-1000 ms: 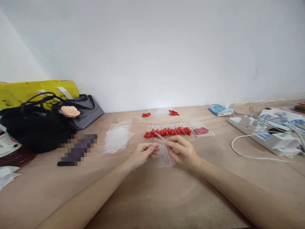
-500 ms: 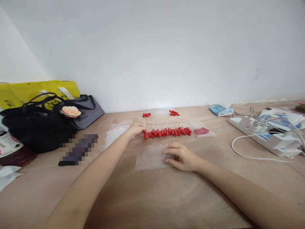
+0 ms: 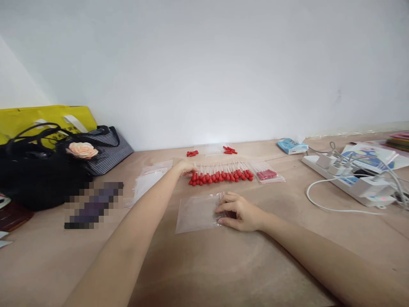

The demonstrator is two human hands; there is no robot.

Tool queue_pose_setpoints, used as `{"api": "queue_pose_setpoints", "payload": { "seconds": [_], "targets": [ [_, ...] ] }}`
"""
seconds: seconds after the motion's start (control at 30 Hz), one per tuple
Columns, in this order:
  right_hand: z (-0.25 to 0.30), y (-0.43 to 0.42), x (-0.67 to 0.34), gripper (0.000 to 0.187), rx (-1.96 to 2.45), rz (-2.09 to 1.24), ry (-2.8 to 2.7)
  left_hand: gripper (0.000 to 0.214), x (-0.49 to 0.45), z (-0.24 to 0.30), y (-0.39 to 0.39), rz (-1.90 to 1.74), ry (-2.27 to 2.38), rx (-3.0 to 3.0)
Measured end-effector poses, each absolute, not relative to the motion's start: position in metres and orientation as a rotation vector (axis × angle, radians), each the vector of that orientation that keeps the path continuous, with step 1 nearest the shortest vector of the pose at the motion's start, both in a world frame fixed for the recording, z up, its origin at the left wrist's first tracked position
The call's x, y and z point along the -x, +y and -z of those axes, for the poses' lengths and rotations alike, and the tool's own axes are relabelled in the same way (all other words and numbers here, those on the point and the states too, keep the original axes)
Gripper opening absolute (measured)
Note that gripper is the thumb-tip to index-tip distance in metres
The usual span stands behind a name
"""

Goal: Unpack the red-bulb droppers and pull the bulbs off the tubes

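Note:
A row of droppers (image 3: 220, 176) with red bulbs and thin clear stems lies across the table, bulbs toward me. My left hand (image 3: 188, 167) reaches to the left end of this row, its fingers closed around a stem there; the fingertips are partly hidden. Nearer me lies a flat clear zip bag (image 3: 194, 214) with nothing visible inside. On its right, zip-side edge rests my right hand (image 3: 239, 212), fingers bent and apart, thumb and fingertips touching the plastic.
Right of the row is a bag of red-bulbed droppers (image 3: 266, 174). More zip bags (image 3: 148, 179) lie left, partly behind my forearm. Small red pieces (image 3: 192, 153) sit near the wall. A power strip (image 3: 348, 181) with cables stands right; handbags (image 3: 105, 149) and a dark blurred object (image 3: 96, 204) are left.
My left hand has shifted slightly at the row's left end, and the leftmost dropper, upright before, now lies in line with the others. The right hand stays on the bag. The view has turned slightly.

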State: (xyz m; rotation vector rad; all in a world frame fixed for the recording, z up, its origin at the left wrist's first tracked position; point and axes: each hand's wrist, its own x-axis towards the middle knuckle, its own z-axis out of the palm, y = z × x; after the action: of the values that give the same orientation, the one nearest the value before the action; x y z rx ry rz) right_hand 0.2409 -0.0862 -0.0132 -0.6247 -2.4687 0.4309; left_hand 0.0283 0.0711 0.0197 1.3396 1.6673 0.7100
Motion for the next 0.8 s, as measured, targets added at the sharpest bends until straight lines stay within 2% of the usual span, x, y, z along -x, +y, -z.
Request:
{"api": "queue_pose_setpoints", "payload": {
  "seconds": [0.13,0.43,0.53,0.67,0.8],
  "targets": [
    [0.013,-0.086,-0.241,0.021,0.621,-0.436,-2.461,0.026,-0.025,-0.016,0.067,-0.659,1.78,-1.335],
    [0.013,-0.087,-0.241,0.02,0.634,-0.437,-2.478,0.023,-0.017,-0.021,0.052,-0.771,1.909,-1.558],
    [0.012,-0.087,-0.242,0.021,0.643,-0.416,-2.485,0.015,-0.015,-0.027,0.031,-0.857,1.914,-1.716],
    [0.013,-0.086,-0.243,0.021,0.653,-0.404,-2.498,0.015,-0.014,-0.023,-0.026,-0.892,1.7,-2.015],
    [0.014,-0.083,-0.243,0.026,0.666,-0.398,-2.499,0.038,-0.007,-0.01,-0.08,-0.529,1.208,-2.537]
  ]
}}
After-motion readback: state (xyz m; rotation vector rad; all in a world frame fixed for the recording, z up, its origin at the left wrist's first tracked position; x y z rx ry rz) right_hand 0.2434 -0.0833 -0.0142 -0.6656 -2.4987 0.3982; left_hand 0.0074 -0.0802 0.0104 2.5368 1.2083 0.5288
